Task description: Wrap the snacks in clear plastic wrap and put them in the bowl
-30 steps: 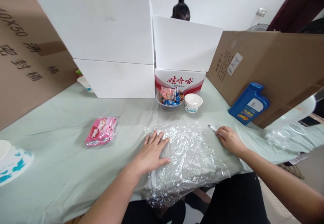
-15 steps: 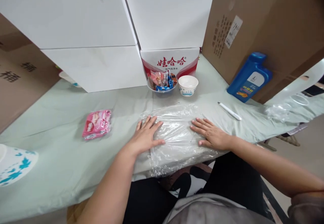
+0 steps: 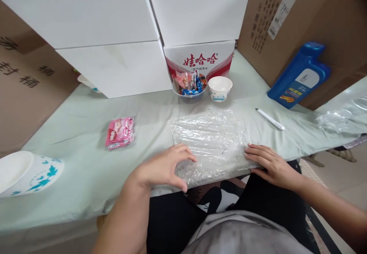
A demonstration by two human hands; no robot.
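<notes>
A crinkled clear plastic sheet (image 3: 208, 135) lies spread on the cloth-covered table, its near side reaching the front edge. My left hand (image 3: 166, 166) is at its near left corner, fingers curved and thumb held apart, with nothing visible between them. At the near right corner, my right hand (image 3: 271, 166) has its fingers stretched out over the edge of the plastic. Its thumb is lower, by the table's front edge. Whether either hand presses on the plastic, I cannot tell.
A pink packet (image 3: 119, 132) lies to the left, near a large paper tub (image 3: 43, 175). Behind the plastic stand a bowl of wrapped snacks (image 3: 189, 87) and a paper bowl (image 3: 220, 88). Rightward are a white utility knife or pen (image 3: 269, 119) and a blue bottle (image 3: 299, 76). Boxes (image 3: 197, 61) line the back.
Both hands have left the middle of the plastic and come nearer to its front corners. The right hand moved right, and the left hand's fingers are more curved. The view has shifted slightly.
</notes>
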